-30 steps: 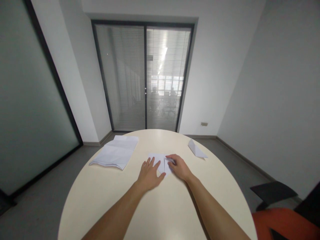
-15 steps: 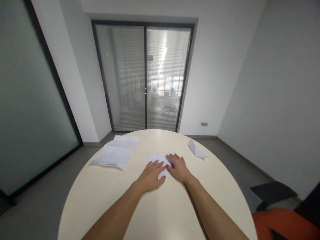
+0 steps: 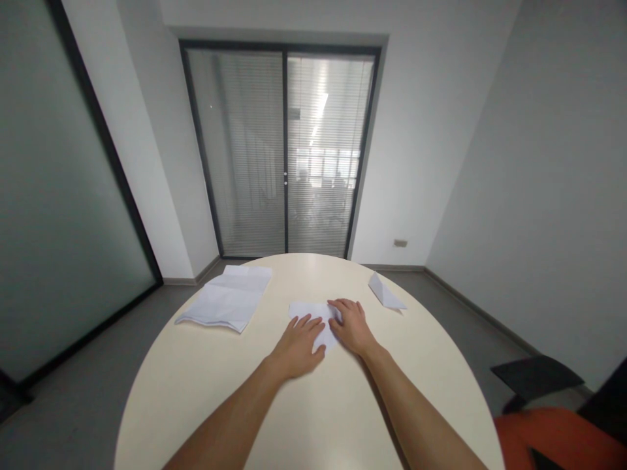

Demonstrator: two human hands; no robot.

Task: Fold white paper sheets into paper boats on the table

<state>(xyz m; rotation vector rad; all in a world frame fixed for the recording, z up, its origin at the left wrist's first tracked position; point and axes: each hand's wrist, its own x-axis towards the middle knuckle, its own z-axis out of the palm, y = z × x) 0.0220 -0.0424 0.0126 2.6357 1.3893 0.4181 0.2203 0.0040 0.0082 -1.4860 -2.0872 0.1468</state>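
While left hand [image 3: 300, 344] lies spread on paper [image 3: 308, 309] at seven o'clock, right hand [image 3: 353, 328] half-curls at three, hold unclear. Likely light, creasable; edges best.

Since a second ago, left hand [image 3: 298, 347] has shifted right and slightly nearer across the folded paper [image 3: 308, 308], uncovering its far-left corner, while right hand [image 3: 353, 331] flattened, then partly re-curled.
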